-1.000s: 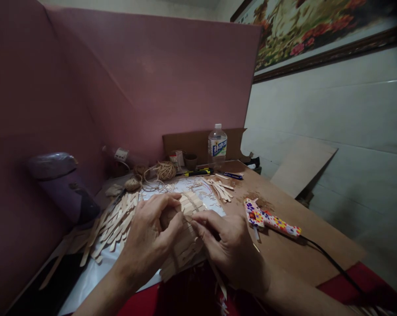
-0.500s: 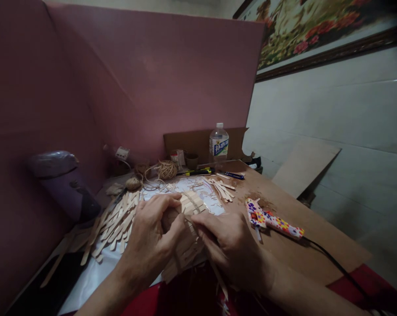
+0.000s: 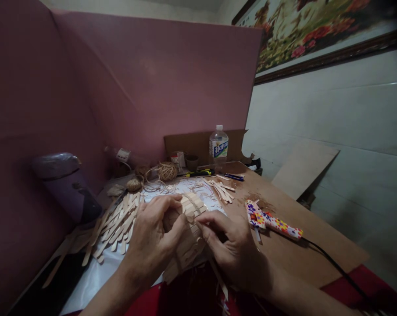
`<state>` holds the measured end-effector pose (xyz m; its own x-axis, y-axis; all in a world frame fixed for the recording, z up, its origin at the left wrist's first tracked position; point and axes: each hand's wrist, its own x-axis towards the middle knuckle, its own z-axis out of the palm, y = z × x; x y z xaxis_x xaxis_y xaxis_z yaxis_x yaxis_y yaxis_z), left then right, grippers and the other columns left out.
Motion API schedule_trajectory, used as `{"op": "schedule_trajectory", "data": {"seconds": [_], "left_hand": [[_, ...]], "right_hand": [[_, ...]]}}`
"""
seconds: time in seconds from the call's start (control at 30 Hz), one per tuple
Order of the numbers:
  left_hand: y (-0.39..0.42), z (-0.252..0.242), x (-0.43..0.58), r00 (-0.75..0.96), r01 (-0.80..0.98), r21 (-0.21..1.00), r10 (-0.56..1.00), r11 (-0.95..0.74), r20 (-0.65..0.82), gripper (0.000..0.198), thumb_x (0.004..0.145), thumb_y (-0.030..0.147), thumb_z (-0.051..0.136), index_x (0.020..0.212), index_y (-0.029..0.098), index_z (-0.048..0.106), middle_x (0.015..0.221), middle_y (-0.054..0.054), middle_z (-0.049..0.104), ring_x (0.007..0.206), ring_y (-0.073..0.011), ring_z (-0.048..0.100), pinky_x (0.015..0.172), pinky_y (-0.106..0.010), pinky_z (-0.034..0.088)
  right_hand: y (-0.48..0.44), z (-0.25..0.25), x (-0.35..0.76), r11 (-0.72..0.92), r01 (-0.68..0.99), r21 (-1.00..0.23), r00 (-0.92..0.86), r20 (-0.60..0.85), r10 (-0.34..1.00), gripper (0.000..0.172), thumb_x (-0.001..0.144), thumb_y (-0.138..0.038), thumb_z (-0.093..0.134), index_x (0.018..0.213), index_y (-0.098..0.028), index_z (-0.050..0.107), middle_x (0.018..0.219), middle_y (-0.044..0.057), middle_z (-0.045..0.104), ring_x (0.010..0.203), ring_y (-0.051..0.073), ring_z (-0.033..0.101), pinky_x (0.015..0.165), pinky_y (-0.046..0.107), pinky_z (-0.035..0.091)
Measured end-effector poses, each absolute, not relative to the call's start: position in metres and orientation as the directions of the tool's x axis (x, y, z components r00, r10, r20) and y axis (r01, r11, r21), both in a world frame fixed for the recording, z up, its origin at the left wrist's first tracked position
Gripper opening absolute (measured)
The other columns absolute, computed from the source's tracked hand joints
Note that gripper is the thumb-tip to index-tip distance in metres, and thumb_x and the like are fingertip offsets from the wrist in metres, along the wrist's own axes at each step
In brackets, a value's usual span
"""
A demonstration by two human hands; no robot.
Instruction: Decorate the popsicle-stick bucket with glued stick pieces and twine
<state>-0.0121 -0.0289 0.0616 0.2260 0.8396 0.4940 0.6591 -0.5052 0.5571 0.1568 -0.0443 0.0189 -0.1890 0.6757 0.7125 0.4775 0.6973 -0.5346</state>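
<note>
My left hand (image 3: 154, 235) is closed around a rounded piece made of craft sticks (image 3: 190, 206), its thumb and fingers pressed on the near surface. A strand of twine (image 3: 192, 202) runs across the piece's upper part. At the right edge of it, my right hand (image 3: 233, 245) has thumb and index finger pinched together; whatever sits between them is too small to make out. A loose wooden stick (image 3: 219, 278) slants down below my right hand, and whether the hidden fingers touch it I cannot tell.
Many craft sticks (image 3: 117, 226) lie piled at left, and a smaller bunch (image 3: 222, 191) behind. A flowered glue gun (image 3: 273, 221) with a cord rests at right. Farther back are twine balls (image 3: 167, 171), a yellow-black cutter (image 3: 200, 173), a blue pen-like tool (image 3: 234, 177) and a bottle (image 3: 218, 147).
My right thumb and index finger have shifted slightly right along the piece's edge, with the knuckles more bent. My left hand keeps its hold. The view has tilted a little.
</note>
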Motion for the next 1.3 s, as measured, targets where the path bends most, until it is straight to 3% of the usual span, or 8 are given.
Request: {"op": "schedule_trajectory", "data": {"seconds": [0.37,0.53,0.7,0.8,0.87,0.93,1.07,1.3], "left_hand": [[-0.03,0.059,-0.012,0.22,0.645,0.566,0.835,-0.513,0.505,0.006,0.079,0.028,0.054,0.081,0.023,0.057,0.108,-0.003,0.064,0.103,-0.0241,0.054,0.089,-0.045,0.039],[-0.029,0.058,-0.014,0.219,0.651,0.559,0.833,-0.513,0.509,0.007,0.079,0.027,0.054,0.083,0.023,0.058,0.108,-0.004,0.064,0.102,-0.0246,0.054,0.088,-0.046,0.039],[-0.028,0.057,-0.016,0.214,0.639,0.581,0.842,-0.504,0.495,0.008,0.08,0.028,0.054,0.085,0.023,0.058,0.109,-0.004,0.063,0.102,-0.024,0.055,0.09,-0.046,0.039],[-0.029,0.058,-0.018,0.212,0.619,0.608,0.85,-0.498,0.482,0.008,0.081,0.028,0.053,0.085,0.023,0.058,0.11,-0.004,0.063,0.104,-0.023,0.054,0.091,-0.045,0.04],[-0.029,0.058,-0.02,0.218,0.597,0.628,0.854,-0.499,0.472,0.008,0.081,0.028,0.053,0.085,0.023,0.058,0.111,-0.003,0.062,0.105,-0.0224,0.054,0.091,-0.044,0.04],[-0.029,0.059,-0.023,0.225,0.576,0.638,0.849,-0.511,0.478,0.009,0.082,0.028,0.053,0.086,0.023,0.059,0.111,-0.003,0.062,0.104,-0.022,0.054,0.091,-0.042,0.04],[-0.025,0.058,-0.028,0.247,0.521,0.628,0.807,-0.577,0.536,0.012,0.084,0.025,0.051,0.086,0.023,0.062,0.108,-0.003,0.063,0.102,-0.0205,0.055,0.09,-0.039,0.04],[-0.019,0.046,-0.032,0.125,0.362,0.675,0.751,-0.643,0.648,0.017,0.088,0.023,0.047,0.087,0.02,0.064,0.101,-0.005,0.063,0.1,-0.0182,0.056,0.087,-0.033,0.043]], "right_hand": [[-0.045,0.025,0.156,0.792,0.465,-0.395,-0.347,0.742,0.573,0.031,0.084,-0.009,0.047,0.111,-0.016,0.061,0.075,0.005,0.07,0.061,0.013,0.063,0.057,0.025,0.047],[-0.042,0.033,0.154,0.69,0.363,-0.626,-0.28,0.633,0.722,0.029,0.083,-0.009,0.049,0.102,-0.021,0.067,0.082,0.002,0.072,0.07,0.013,0.064,0.064,0.025,0.049],[-0.034,0.033,0.155,0.586,0.2,-0.785,-0.092,0.58,0.809,0.016,0.083,-0.018,0.052,0.086,-0.018,0.067,0.064,-0.001,0.063,0.054,0.011,0.055,0.049,0.022,0.045],[-0.028,0.033,0.16,0.582,0.295,-0.758,0.061,0.623,0.78,0.016,0.085,-0.026,0.052,0.093,-0.017,0.063,0.083,0.004,0.065,0.076,0.016,0.06,0.07,0.03,0.051],[-0.024,0.033,0.162,0.545,0.364,-0.755,0.047,0.599,0.799,0.027,0.084,-0.031,0.055,0.106,-0.016,0.06,0.107,0.01,0.062,0.102,0.022,0.057,0.09,0.04,0.045],[-0.021,0.033,0.16,0.456,0.33,-0.826,-0.047,0.468,0.882,0.044,0.084,-0.04,0.054,0.119,-0.015,0.055,0.125,0.014,0.054,0.118,0.026,0.048,0.099,0.045,0.038],[-0.019,0.03,0.15,0.302,0.142,-0.943,-0.208,0.269,0.94,0.061,0.082,-0.042,0.053,0.134,-0.014,0.04,0.141,0.015,0.04,0.13,0.027,0.036,0.106,0.047,0.03],[-0.018,0.021,0.142,0.285,-0.13,-0.95,-0.263,0.31,0.914,0.064,0.074,-0.033,0.061,0.133,-0.018,0.038,0.138,0.011,0.044,0.125,0.025,0.044,0.1,0.04,0.039]]}}
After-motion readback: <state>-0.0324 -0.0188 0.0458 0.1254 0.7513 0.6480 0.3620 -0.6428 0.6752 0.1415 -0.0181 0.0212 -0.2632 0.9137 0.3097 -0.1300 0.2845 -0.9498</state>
